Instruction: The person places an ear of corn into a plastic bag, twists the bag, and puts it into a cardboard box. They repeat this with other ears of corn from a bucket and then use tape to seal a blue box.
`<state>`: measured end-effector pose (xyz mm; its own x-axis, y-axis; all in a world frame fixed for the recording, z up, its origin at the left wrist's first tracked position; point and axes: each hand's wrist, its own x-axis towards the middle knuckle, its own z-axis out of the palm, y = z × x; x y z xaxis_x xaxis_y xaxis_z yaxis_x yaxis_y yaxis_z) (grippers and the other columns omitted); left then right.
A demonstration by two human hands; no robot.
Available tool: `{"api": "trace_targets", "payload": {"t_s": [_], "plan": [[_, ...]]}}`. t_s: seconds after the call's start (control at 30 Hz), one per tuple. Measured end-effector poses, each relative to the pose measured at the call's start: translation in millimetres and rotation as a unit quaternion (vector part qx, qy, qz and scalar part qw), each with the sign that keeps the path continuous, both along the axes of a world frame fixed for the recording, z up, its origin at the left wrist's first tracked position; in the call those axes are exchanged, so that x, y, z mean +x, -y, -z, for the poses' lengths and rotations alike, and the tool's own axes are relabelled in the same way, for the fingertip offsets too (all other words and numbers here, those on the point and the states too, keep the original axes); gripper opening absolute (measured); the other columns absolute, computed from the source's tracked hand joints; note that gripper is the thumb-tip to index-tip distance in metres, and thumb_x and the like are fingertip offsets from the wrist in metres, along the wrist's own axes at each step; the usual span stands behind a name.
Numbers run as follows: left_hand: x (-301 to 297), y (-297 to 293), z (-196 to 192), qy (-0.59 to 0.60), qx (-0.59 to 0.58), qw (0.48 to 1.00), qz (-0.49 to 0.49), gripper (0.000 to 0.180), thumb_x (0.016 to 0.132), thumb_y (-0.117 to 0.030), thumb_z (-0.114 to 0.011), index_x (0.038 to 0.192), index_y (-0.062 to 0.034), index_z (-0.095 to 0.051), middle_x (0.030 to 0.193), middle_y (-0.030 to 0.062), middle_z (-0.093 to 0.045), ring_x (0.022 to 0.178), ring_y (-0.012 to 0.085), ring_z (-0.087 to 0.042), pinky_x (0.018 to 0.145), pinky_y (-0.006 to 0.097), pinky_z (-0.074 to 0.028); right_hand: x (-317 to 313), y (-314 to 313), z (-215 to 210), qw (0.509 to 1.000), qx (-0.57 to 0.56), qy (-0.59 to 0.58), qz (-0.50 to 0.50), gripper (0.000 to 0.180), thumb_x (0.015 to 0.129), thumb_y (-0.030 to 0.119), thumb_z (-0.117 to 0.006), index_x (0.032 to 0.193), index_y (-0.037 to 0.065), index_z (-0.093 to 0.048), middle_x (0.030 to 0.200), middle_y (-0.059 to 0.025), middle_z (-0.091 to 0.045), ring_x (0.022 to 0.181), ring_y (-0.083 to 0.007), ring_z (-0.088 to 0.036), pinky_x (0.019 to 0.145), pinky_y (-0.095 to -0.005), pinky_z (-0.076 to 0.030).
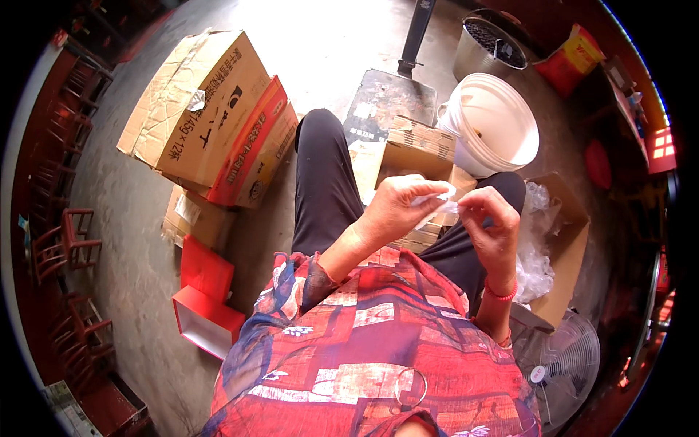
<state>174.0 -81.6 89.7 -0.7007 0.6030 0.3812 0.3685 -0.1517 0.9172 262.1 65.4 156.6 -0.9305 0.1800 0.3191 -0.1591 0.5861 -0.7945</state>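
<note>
Above the lap, between the two hands, is a thin white plastic piece [440,211]. The left hand [402,207] has its grip pinched on it, thumb pressed to fingers; the right hand [496,224] has thumb and fingertips drawn together at its right end. Just beyond, between the knees, stands a cardboard box [422,138] with raised flaps. Beside the right leg, an opened carton [577,273] holds clear plastic bags [535,273], with a fan [575,364] near it. Farther out are a white bucket [520,135], a platform scale [397,98] and a metal pot [470,62]. Leftward, large cartons [200,109] are stacked near a red box [207,309].
</note>
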Motion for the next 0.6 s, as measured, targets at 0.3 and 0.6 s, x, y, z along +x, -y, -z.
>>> {"api": "trace_targets", "payload": {"t_s": [0.3,0.6], "plan": [[5.0,-3.7,-1.8,-0.113,-0.117,0.986,0.023,0.014,0.084,-0.017,-0.061,0.088,-0.0037,-0.06,0.071,0.0124,-0.054,0.067,0.029,-0.057,0.058,0.035,-0.044,-2.1,1.5,8.8,0.997,-0.066,0.023,-0.032,0.015,0.072,-0.01,-0.06,0.082,0.001,-0.061,0.073,-0.0023,-0.058,0.058,-0.0065,-0.049,0.052,-0.0197,-0.038],[5.6,-5.2,-0.8,0.097,-0.026,0.991,0.087,0.02,0.091,-0.02,-0.054,0.09,-0.0007,-0.059,0.068,0.0042,-0.055,0.066,0.0091,-0.05,0.059,0.027,-0.042,-2.3,-3.1,23.9,0.994,-0.09,0.056,-0.016,0.013,0.079,-0.006,-0.057,0.09,-0.001,-0.062,0.078,-0.0049,-0.062,0.064,-0.0073,-0.055,0.057,-0.0207,-0.042]]}}
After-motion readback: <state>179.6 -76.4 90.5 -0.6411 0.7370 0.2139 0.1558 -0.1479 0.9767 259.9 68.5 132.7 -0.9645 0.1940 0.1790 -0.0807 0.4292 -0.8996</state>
